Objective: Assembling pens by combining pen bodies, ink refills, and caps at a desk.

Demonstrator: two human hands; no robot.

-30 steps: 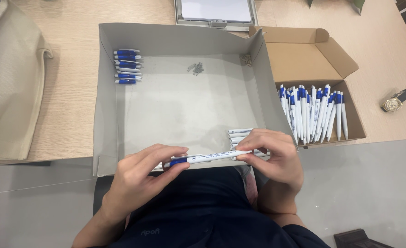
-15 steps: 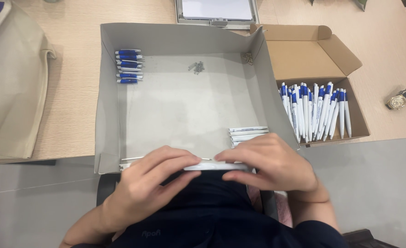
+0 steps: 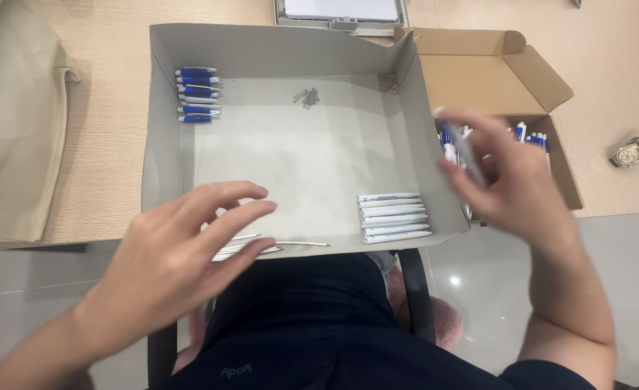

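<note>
My right hand (image 3: pixel 511 184) is closed on a blurred white and blue pen (image 3: pixel 465 152), held over the brown cardboard box (image 3: pixel 493 79) where several assembled pens (image 3: pixel 530 134) lie. My left hand (image 3: pixel 179 253) hovers open with its fingers spread over the near left corner of the grey tray (image 3: pixel 162 144), just above thin ink refills (image 3: pixel 265 247). Inside the tray, white pen barrels (image 3: pixel 395 217) are stacked at the near right. Blue pen parts (image 3: pixel 197 94) lie at the far left, and small springs (image 3: pixel 306 96) sit near the back.
A wristwatch (image 3: pixel 631 152) lies on the wooden table at the right. A beige cloth bag (image 3: pixel 12 123) rests at the left edge. A white lidded case (image 3: pixel 341 10) stands behind the tray. My dark-clothed lap and a chair are below the table edge.
Both hands were together on a pen at the tray's near edge. Now they are apart: the right hand has carried the pen right, over the cardboard box, and the left hand has opened.
</note>
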